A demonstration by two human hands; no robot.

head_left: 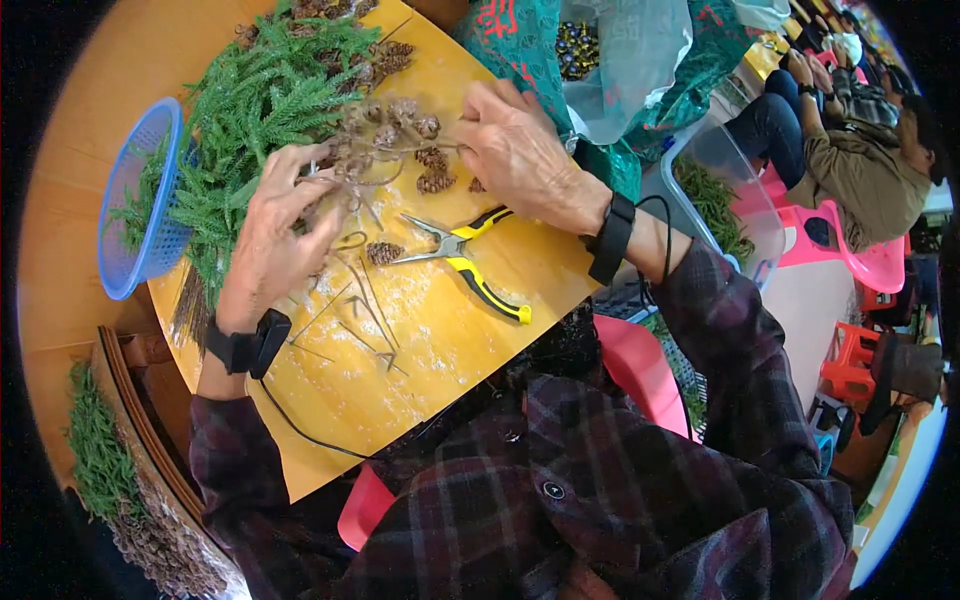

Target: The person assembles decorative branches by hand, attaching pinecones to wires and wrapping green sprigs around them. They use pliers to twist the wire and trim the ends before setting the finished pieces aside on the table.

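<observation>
A bunch of small brown pine cones on wiry stems (398,127) hangs between my two hands, partly smeared by motion. My left hand (278,225) has its fingers bent round the bunch's left side; the fingertips are blurred. From the right, my right hand (522,152) pinches a thin stem that runs out of the bunch. Just below lie yellow-and-black pliers (452,243) with their jaws apart. A single pine cone (384,253) rests against the jaws. Several loose wire stems (372,305) are scattered on the yellow board (440,355) under my hands.
Green artificial fir sprigs (265,105) are heaped at the far left, beside a blue basket (150,215). A green plastic bag (640,90) stands far right, by a clear bin (740,200) of greenery. Another person (860,170) sits beyond. A black cable (300,432) trails from my left wrist.
</observation>
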